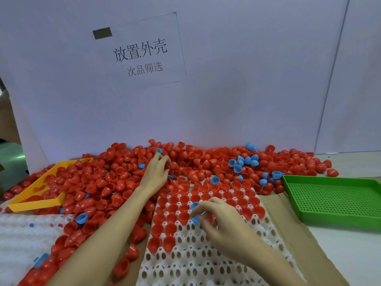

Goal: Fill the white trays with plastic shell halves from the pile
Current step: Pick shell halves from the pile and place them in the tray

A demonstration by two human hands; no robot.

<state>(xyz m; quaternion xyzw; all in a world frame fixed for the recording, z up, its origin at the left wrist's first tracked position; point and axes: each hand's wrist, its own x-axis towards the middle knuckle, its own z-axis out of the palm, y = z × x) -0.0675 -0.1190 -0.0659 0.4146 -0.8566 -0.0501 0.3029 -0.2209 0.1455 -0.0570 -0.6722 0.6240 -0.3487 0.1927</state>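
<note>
A white tray with round pockets lies in front of me; red shell halves fill its far rows and part of its left side. My right hand hovers over the tray and pinches a blue shell half between thumb and fingers. My left hand reaches into the big pile of red shell halves beyond the tray, fingers curled down among the shells; whether it holds one is hidden. Blue shell halves lie scattered in the pile.
A yellow tray sits half buried in shells at the left. A second white tray lies at the near left. A green perforated tray stands at the right. Brown cardboard lies under the tray. A white board with a paper sign stands behind.
</note>
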